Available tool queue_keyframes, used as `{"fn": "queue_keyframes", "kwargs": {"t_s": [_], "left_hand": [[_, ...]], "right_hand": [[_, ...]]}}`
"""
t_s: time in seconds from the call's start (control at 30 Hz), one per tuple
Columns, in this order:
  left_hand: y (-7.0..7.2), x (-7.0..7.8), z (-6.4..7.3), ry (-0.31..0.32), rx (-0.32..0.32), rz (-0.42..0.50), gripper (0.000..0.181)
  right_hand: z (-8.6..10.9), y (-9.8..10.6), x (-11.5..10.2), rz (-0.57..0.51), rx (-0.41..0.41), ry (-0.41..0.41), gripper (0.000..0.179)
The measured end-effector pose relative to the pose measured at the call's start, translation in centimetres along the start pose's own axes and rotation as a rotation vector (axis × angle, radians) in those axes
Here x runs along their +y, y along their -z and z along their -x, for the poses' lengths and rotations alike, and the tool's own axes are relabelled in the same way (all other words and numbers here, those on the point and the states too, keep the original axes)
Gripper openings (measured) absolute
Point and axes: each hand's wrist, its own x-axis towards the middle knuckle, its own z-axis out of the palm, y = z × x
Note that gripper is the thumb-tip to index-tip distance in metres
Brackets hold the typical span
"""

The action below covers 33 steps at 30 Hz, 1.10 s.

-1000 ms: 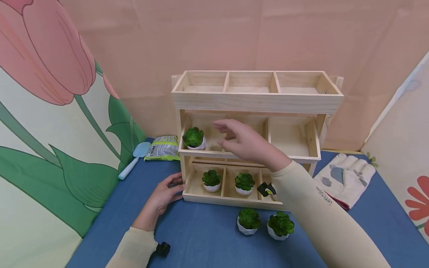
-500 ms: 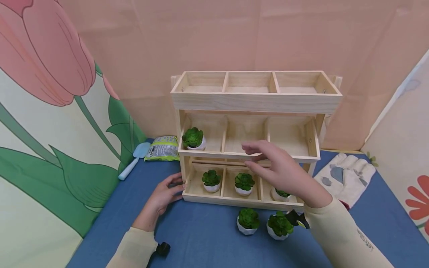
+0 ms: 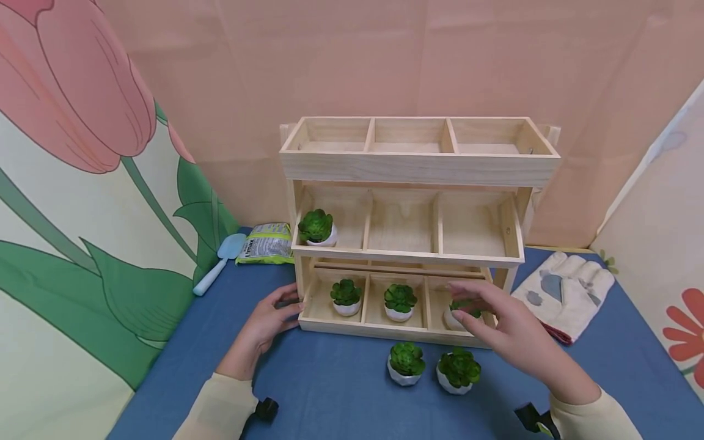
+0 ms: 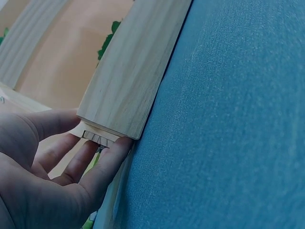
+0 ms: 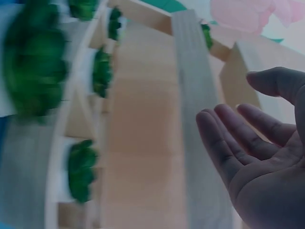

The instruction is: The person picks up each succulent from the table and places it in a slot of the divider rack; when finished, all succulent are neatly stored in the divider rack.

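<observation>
A wooden three-tier planter shelf (image 3: 418, 169) stands on the blue cloth. My left hand (image 3: 269, 321) grips the left end of its lowest tier; the left wrist view shows thumb and fingers around the board's corner (image 4: 112, 119). My right hand (image 3: 506, 327) holds nothing, its fingers parted and slightly bent, and overlaps a potted succulent (image 3: 455, 319) in the lowest right compartment. Two more succulents, one left (image 3: 346, 297) and one middle (image 3: 399, 302), sit in that tier. Another succulent (image 3: 317, 227) is in the middle tier's left compartment.
Two potted succulents, one (image 3: 406, 363) beside the other (image 3: 458, 370), stand on the blue cloth before the shelf. Left of the shelf lie a light-blue trowel (image 3: 220, 263) and a green-white packet (image 3: 266, 243). White work gloves (image 3: 566, 293) lie to the right.
My right hand has moved from the middle tier down and to the right, in front of the lowest right compartment. The left hand keeps its place at the shelf's end.
</observation>
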Motion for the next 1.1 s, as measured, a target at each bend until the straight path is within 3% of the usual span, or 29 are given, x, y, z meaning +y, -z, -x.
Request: {"fn": "queue_keyframes", "kwargs": {"t_s": [0.13,0.37,0.57,0.67,1.1], "left_hand": [[0.0,0.2,0.2,0.000,-0.002,-0.002,0.062],[-0.1,0.1,0.2,-0.002,0.001,0.001,0.062],[-0.1,-0.3,-0.3,0.001,0.011,0.003,0.062],[0.0,-0.3,-0.4,0.001,0.008,0.009,0.061],[0.0,-0.2,-0.1,-0.008,-0.012,0.012,0.062]], "right_hand": [[2.1,-1.2,1.4,-0.039,0.016,-0.054,0.052],[5.2,-2.7,2.9,0.000,-0.031,-0.250,0.063],[6.4,-3.1,3.6,0.035,-0.068,-0.359,0.072],[6.9,-3.3,3.9,-0.003,-0.108,-0.420,0.075],[7.6,-4.5,5.9,-0.181,-0.242,-0.471,0.084]]}}
